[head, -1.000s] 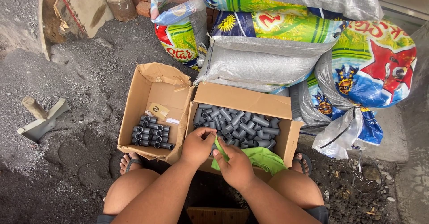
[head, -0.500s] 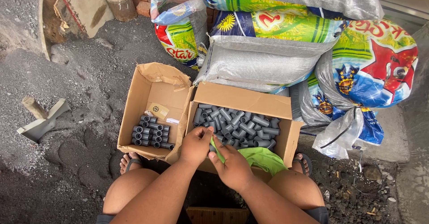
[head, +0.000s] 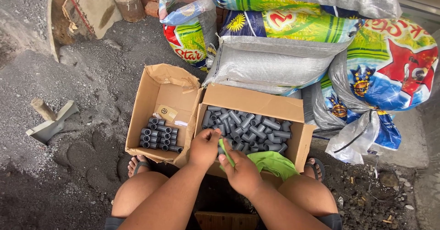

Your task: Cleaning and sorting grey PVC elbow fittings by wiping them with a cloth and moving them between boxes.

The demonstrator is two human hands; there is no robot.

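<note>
Two open cardboard boxes stand on the ground between my knees. The right box [head: 256, 102] is heaped with several loose grey pipe fittings [head: 250, 129]. The left box [head: 158, 90] holds a neat stack of the same fittings [head: 158, 138] at its near end. My left hand [head: 204, 148] is closed at the near edge of the right box on a grey fitting, mostly hidden by the fingers. My right hand [head: 240, 172] grips a green cloth [head: 275, 163] and presses it against what the left hand holds.
Filled woven sacks [head: 275, 60], grey and brightly printed, are piled behind the boxes. A knotted plastic bag [head: 357, 138] lies at the right. Dark gravel covers the ground; a wooden-handled tool [head: 48, 120] lies at the left. My sandalled feet [head: 137, 166] flank the boxes.
The view has shifted slightly. Both hands stay together at the right box's near edge, and the right hand has worked the green cloth a little against the fitting.
</note>
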